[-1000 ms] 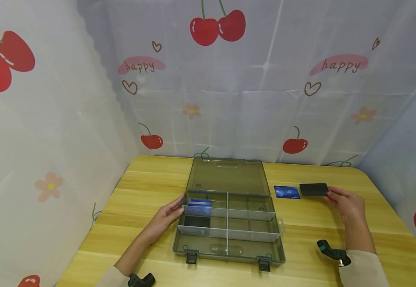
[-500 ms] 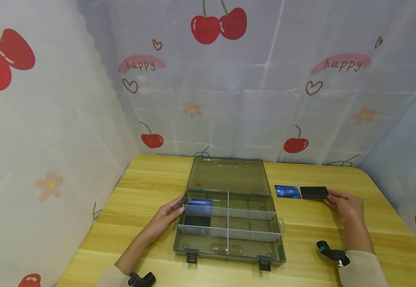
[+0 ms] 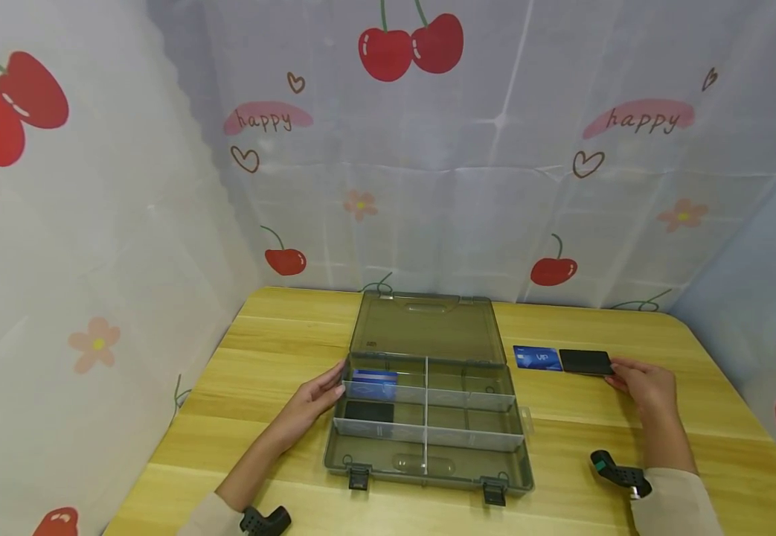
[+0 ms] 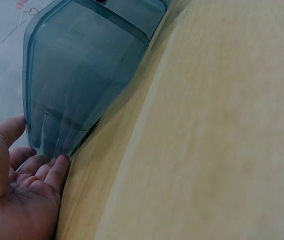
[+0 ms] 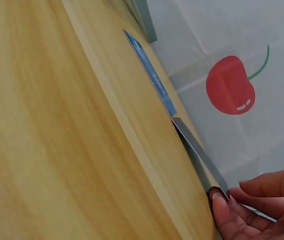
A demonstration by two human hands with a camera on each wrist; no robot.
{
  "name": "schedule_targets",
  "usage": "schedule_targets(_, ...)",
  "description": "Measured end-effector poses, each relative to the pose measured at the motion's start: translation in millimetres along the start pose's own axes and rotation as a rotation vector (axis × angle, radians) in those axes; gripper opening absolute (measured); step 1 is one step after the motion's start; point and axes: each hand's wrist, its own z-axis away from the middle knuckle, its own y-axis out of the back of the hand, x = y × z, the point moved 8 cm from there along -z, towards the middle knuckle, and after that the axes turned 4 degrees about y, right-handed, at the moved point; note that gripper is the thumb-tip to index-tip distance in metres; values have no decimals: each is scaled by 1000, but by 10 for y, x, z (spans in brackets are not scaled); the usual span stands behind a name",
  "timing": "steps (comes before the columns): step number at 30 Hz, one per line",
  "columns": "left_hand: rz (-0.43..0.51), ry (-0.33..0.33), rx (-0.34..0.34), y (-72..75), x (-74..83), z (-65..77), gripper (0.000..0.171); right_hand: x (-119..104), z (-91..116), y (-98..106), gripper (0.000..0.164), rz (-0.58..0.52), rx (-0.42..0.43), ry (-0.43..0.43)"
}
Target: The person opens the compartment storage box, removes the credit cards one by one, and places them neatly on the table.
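Note:
On the table lies a smoky, translucent compartment box (image 3: 475,450) with its lid (image 3: 428,327) folded back. My left hand (image 3: 307,402) rests on the box's left side, thumb at the rim and fingers against the outer wall (image 4: 81,65). My right hand (image 3: 649,387) pinches the right end of a black card (image 3: 585,362); the right wrist view shows that end raised off the table. Touching or almost touching its other end is a blue card marked VIP (image 3: 537,357). Inside the box, a blue card (image 3: 374,378) occupies the back left compartment and a black card (image 3: 369,412) the middle left one.
The wooden table (image 3: 260,335) has a rounded far edge, with a cherry-patterned curtain (image 3: 441,208) behind and beside it. Two latches (image 3: 358,478) project from the box's front. Each wrist carries a black strap mount (image 3: 618,473).
My right hand has brought the black card slightly nearer and lower, level with the blue VIP card. The left hand and the box have stayed in place.

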Motion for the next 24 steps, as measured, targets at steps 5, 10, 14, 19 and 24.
schedule_targets(5,4,-6,-2,0,1,-5,63,-20,-15,-12,41,80,-5,29)
schedule_targets(10,6,-7,-4,2,-9,-11,63,-37,-6,-27,50,133,-5,30)
schedule_targets(14,4,-6,-4,1,-11,-13,63,-66,6,-42,48,156,-2,54)
schedule_targets(19,9,-9,-6,0,-8,-13,63,-67,-3,-31,48,166,3,40)
schedule_targets(24,11,-8,-6,1,-11,-13,62,-69,-3,-23,48,182,0,45)
